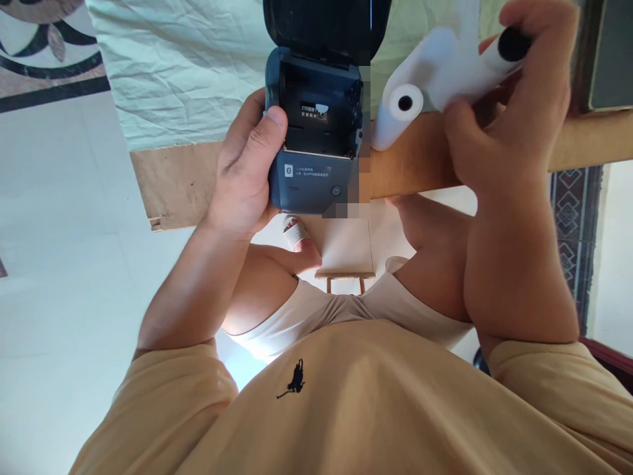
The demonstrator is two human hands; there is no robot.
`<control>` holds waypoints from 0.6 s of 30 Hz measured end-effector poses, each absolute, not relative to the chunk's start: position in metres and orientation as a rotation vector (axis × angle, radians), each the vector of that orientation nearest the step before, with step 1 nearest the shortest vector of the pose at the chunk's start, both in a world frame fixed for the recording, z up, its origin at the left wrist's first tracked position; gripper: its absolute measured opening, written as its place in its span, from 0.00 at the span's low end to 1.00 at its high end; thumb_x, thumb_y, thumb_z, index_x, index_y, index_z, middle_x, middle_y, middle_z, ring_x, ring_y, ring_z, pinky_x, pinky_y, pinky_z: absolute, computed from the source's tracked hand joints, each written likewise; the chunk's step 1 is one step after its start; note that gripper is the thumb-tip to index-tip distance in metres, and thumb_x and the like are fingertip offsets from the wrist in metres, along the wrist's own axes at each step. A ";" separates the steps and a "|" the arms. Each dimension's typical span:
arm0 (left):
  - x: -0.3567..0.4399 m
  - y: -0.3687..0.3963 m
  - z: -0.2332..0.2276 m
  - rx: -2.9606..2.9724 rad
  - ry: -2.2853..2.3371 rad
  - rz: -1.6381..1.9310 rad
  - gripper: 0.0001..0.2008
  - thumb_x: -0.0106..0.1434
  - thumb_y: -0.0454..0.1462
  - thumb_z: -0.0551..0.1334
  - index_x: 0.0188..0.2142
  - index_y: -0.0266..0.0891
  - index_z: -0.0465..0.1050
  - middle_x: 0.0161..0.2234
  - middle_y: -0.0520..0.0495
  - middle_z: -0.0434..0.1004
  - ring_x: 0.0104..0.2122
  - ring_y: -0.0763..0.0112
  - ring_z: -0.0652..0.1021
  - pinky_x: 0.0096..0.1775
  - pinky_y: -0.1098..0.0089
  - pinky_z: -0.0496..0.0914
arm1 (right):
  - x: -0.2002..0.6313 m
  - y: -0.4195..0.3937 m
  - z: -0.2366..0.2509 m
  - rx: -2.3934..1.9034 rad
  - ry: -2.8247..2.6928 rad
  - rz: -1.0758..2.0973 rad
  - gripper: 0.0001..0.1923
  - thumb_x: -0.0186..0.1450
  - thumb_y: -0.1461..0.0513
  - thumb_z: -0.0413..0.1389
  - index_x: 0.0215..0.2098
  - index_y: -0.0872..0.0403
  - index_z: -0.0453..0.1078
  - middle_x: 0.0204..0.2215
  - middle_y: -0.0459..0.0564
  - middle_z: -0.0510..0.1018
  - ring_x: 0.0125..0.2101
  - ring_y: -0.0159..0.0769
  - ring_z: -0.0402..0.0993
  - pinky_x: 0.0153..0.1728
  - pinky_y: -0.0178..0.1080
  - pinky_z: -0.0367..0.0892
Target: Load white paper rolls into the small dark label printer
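My left hand (250, 158) grips a dark blue portable printer (316, 175) by its left side, thumb on the rim. The printer's black lid (321, 26) stands raised, and its paper compartment shows a printed label inside. A pixelated patch covers the printer's right edge. My right hand (514, 112) is closed around a white paper roll (475, 76) with a black end. Just left of that hand, another white paper roll (388, 132) with a dark core lies at the table's edge. White paper also stretches between and behind the two rolls.
A pale green cloth (188, 72) covers much of the wooden table (178, 185). At the right end sits a dark flat object with a brown edge (610, 59). Below the table are my legs, a small wooden stool (345, 275) and the pale floor (64, 264).
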State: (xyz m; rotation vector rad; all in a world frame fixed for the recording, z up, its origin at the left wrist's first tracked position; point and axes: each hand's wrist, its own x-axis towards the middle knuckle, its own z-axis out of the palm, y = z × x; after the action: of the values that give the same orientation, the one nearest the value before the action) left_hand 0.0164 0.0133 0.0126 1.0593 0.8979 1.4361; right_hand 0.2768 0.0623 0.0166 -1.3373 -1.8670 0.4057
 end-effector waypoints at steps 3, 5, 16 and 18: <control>0.017 0.012 0.015 1.065 0.905 1.425 0.26 0.63 0.55 0.47 0.42 0.38 0.71 0.34 0.47 0.70 0.29 0.78 0.71 0.33 0.73 0.69 | 0.272 0.064 0.014 -1.326 -1.847 0.249 0.22 0.49 0.68 0.55 0.44 0.55 0.68 0.40 0.52 0.69 0.36 0.28 0.63 0.28 0.32 0.54; 0.016 0.012 0.017 1.068 0.902 1.400 0.25 0.63 0.54 0.48 0.43 0.38 0.70 0.35 0.47 0.71 0.31 0.76 0.72 0.34 0.73 0.70 | 0.273 0.063 0.014 -1.271 -1.829 0.206 0.24 0.47 0.71 0.52 0.43 0.57 0.68 0.40 0.52 0.68 0.37 0.29 0.63 0.31 0.32 0.57; 0.015 0.013 0.013 1.065 0.909 1.400 0.26 0.62 0.56 0.46 0.42 0.40 0.70 0.34 0.47 0.68 0.30 0.75 0.71 0.33 0.70 0.70 | 0.284 0.059 0.012 -1.234 -1.908 0.197 0.28 0.51 0.68 0.55 0.51 0.51 0.64 0.46 0.49 0.68 0.42 0.33 0.63 0.43 0.37 0.60; 0.016 0.012 0.013 1.072 0.907 1.404 0.25 0.63 0.54 0.46 0.42 0.39 0.70 0.33 0.47 0.68 0.29 0.76 0.71 0.32 0.71 0.70 | 0.286 0.061 0.010 -1.035 -1.905 0.288 0.38 0.49 0.71 0.52 0.58 0.45 0.57 0.50 0.46 0.65 0.40 0.29 0.63 0.37 0.34 0.58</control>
State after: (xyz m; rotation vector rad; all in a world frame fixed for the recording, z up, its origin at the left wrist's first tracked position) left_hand 0.0157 0.0124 0.0135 1.0722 0.9074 1.4044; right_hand 0.2861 0.0608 0.0098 -1.0348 -1.9054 0.2880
